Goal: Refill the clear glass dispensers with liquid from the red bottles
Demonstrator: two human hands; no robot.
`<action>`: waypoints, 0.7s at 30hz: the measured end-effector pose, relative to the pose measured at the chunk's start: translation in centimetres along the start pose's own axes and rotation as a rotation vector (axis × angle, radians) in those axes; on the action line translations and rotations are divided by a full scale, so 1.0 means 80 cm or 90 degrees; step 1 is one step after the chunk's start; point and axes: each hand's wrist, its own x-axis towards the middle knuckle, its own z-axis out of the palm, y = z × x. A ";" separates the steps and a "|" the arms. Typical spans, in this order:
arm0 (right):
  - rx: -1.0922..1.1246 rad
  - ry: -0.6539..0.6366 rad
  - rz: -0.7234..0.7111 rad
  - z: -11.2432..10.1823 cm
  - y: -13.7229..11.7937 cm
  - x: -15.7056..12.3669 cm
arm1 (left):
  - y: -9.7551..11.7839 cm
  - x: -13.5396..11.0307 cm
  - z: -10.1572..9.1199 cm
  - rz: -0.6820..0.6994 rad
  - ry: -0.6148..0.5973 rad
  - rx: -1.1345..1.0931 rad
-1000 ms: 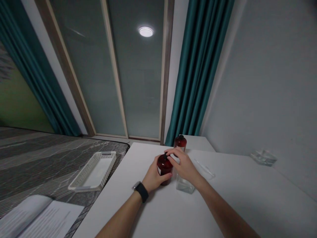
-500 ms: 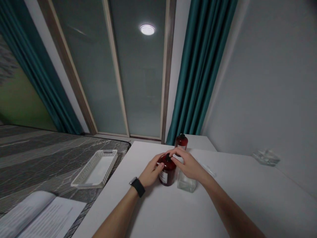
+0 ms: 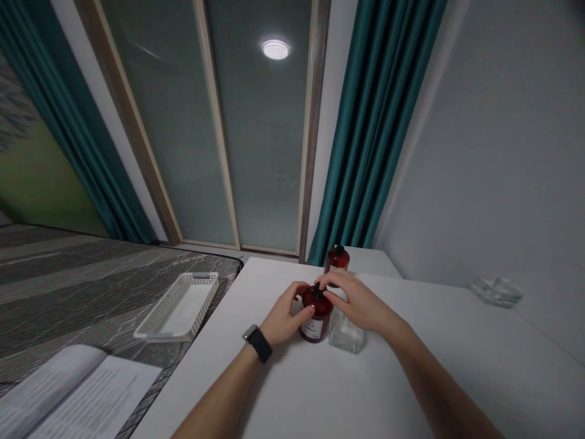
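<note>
A red-brown bottle (image 3: 315,323) with a white label stands upright on the white table. My left hand (image 3: 284,316), with a dark watch on its wrist, is wrapped round the bottle's left side. Its thumb lies across the front, just above the label. From the right, my right hand (image 3: 359,303) reaches over the shoulder, its thumb and fingers closed round the black top (image 3: 317,290). Close beside the bottle, partly under my right hand, is a clear glass container (image 3: 346,336). Behind them a second red-brown bottle (image 3: 337,259) with a black top is partly hidden.
The white table (image 3: 283,396) extends right to the wall, where a clear faceted glass object (image 3: 496,291) lies. On the dark striped surface to the left sit a white perforated basket (image 3: 183,308) and an open book (image 3: 91,390). Teal curtains hang behind.
The view has shifted slightly. The held bottle has turned a little, showing more of its label, and the black top is more exposed between my right fingers. Both hands remain on it.
</note>
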 end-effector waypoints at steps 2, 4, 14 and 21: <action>-0.005 0.006 0.010 0.000 0.002 -0.001 | 0.003 0.000 -0.004 0.023 -0.026 -0.034; -0.010 0.006 0.015 0.000 0.003 -0.002 | 0.007 0.001 -0.007 0.030 -0.044 -0.058; -0.070 -0.013 -0.012 -0.002 -0.004 -0.004 | 0.012 0.000 0.002 0.029 -0.021 -0.044; -0.094 -0.016 0.007 -0.005 -0.014 -0.004 | 0.011 0.000 0.004 0.029 -0.019 -0.036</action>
